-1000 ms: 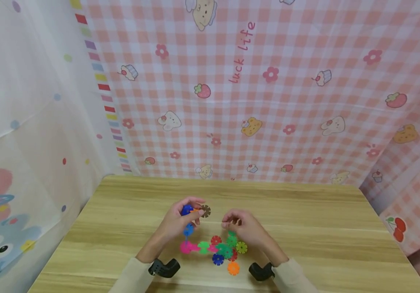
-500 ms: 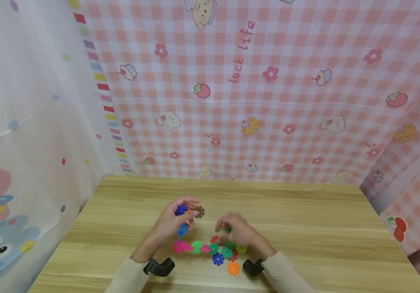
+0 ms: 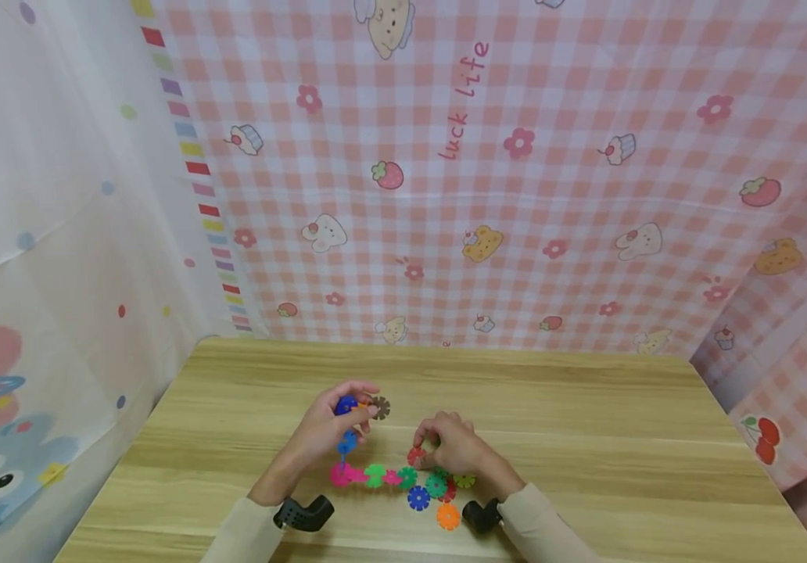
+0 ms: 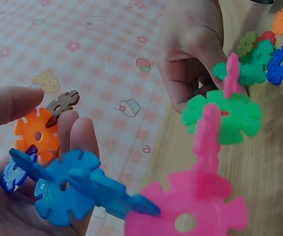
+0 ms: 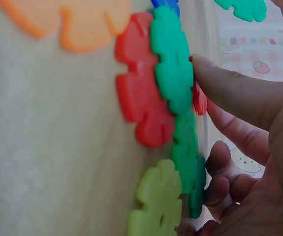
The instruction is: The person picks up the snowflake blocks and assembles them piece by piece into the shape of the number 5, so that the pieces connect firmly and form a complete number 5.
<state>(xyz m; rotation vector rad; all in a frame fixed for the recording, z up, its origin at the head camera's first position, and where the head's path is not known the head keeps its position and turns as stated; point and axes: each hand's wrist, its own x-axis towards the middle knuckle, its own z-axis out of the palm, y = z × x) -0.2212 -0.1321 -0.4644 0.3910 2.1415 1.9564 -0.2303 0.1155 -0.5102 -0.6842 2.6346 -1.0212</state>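
Note:
My left hand [image 3: 331, 416] holds one end of a chain of interlocking plastic snowflake discs [image 3: 374, 475]. Near its fingers are a dark blue disc, an orange disc [image 4: 37, 133] and a brown disc [image 3: 380, 407]. From there the chain runs through light blue discs [image 4: 68, 187], a pink disc [image 4: 180, 209], a bright green disc [image 4: 244, 118] and on to a darker green one [image 3: 407, 478]. Between thumb and finger my right hand [image 3: 451, 444] pinches a loose red snowflake disc [image 3: 415, 456], partly hidden by the thumb in the right wrist view.
Loose discs lie near the right hand: a green disc [image 3: 436, 485], a second red disc [image 5: 143, 83], a yellow-green disc [image 3: 465, 481], a dark blue disc [image 3: 419, 498] and an orange disc [image 3: 449, 516]. Behind the wooden table [image 3: 586, 438] hangs a checked cloth [image 3: 474, 195].
My right hand has moved left and down onto the red disc and now pinches it. My left hand, with the chain, has shifted slightly left.

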